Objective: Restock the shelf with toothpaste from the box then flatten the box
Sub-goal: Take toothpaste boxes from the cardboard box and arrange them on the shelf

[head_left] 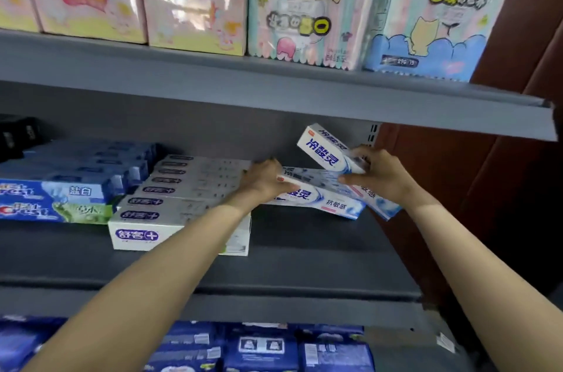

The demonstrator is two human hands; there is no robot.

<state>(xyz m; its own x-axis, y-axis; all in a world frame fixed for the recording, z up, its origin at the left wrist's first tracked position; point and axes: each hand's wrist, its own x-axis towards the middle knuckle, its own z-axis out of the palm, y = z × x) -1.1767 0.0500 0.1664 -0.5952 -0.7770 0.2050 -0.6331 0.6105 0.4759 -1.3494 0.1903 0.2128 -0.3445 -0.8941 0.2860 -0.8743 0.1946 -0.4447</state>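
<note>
Gripping a tilted white-and-blue toothpaste carton (330, 149) in the curled right hand (380, 175); left hand (268, 181) pinching another carton (320, 199) lying flat on the grey shelf (304, 249), beside stacked white cartons (179, 188).

Retail shop, toiletries aisle. Grey metal gondola shelving (274, 88) in tiers, slotted upright at 2 o'clock. Middle shelf: boxed toothpaste in facing rows, blue cartons (54, 201) at 9 o'clock, white cartons (179, 188) at centre, white-and-blue cartons (323, 198) just right of centre. Upper tier, 11 to 1 o'clock: wrapped multipacks with cartoon print (307, 5). Lower tier, 6 o'clock: blue packs (262, 347), with what looks like a barcode label.
</note>
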